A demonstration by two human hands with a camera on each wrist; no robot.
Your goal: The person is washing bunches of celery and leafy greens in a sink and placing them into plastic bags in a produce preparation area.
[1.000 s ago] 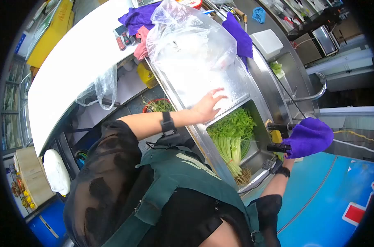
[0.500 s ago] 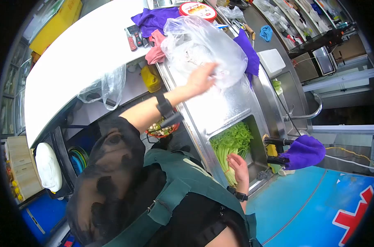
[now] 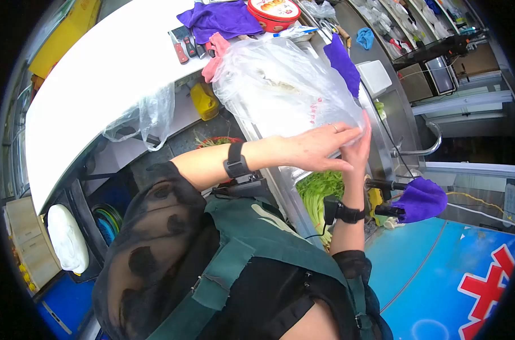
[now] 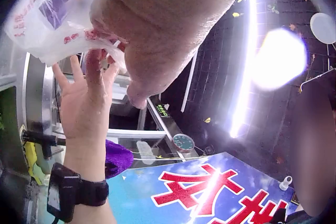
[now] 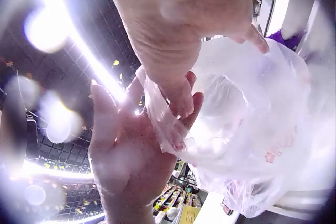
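Observation:
A large clear plastic bag (image 3: 286, 85) with red print lies over the steel drainboard. Both hands meet at its near right edge. My left hand (image 3: 320, 146) reaches in from the left and holds the bag's rim at its fingers, with its thumb apart from them. Upright beside it, my right hand (image 3: 357, 152) has the rim at its thumb, close against the left fingers. In the right wrist view, a folded strip of the bag (image 5: 160, 116) crosses the left palm (image 5: 134, 155). Below the hands, a bundle of leafy green vegetable (image 3: 314, 198) lies in the sink, partly hidden.
A faucet (image 3: 433, 136) and a purple cloth (image 3: 419, 201) over dark handles stand to the right. On the white counter are red-handled knives (image 3: 181, 52), a purple cloth (image 3: 218, 21) and a red tin (image 3: 273, 14). Another clear bag (image 3: 155, 116) hangs from the counter's edge.
My left hand went up over the bag, then across to its right edge. My right hand left the sink side and came up to meet it. The bag's near edge is now drawn toward the hands.

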